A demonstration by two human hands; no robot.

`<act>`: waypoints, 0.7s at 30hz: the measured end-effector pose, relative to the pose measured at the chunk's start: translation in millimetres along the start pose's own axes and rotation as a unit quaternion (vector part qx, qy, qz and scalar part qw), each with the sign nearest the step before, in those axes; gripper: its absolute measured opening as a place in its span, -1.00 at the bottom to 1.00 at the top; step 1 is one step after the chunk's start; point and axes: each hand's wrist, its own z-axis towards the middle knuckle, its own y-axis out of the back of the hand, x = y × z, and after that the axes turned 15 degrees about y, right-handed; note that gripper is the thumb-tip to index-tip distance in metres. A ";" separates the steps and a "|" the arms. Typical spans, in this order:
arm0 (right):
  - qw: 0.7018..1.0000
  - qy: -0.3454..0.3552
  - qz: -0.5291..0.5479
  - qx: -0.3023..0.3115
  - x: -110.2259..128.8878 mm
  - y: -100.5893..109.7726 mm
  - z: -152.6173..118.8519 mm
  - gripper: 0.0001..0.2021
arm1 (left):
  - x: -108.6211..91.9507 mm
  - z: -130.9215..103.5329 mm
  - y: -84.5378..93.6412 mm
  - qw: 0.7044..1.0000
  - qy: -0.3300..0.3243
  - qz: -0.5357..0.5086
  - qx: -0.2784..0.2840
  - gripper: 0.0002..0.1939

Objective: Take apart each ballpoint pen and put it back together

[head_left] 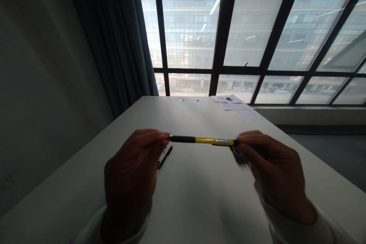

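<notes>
A yellow pen with a black grip is held level above the table, between both hands. My left hand pinches its tip end at the left. Its clip end, at the right, is pinched by the fingers of my right hand. Beyond my left hand a black pen lies on the table, beside a pale item that the hand partly hides. Several dark pens lie together just left of my right hand, partly covered by it.
The white table stretches forward to a large window. Printed papers lie at its far right. Two small white pieces with dark marks sit near the far edge. A dark curtain hangs at the left.
</notes>
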 end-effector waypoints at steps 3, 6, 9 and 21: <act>1.000 0.003 0.007 -0.008 0.1 -0.1 0.2 -0.85 | 0.0 -0.6 0.5 1.000 -0.002 -0.005 0.004 -0.93; 1.000 0.006 0.005 -0.008 1.2 -0.9 0.4 -0.87 | 0.6 -0.3 1.5 1.000 -0.005 0.012 0.016 -0.91; 1.000 0.008 0.006 -0.005 2.5 -2.0 0.7 -0.88 | -0.2 0.1 1.4 1.000 0.006 0.020 0.009 -0.92; 0.999 0.027 -0.036 0.000 4.2 -0.9 1.6 -0.90 | -2.6 -1.7 -1.0 0.999 -0.011 0.038 -0.004 -0.91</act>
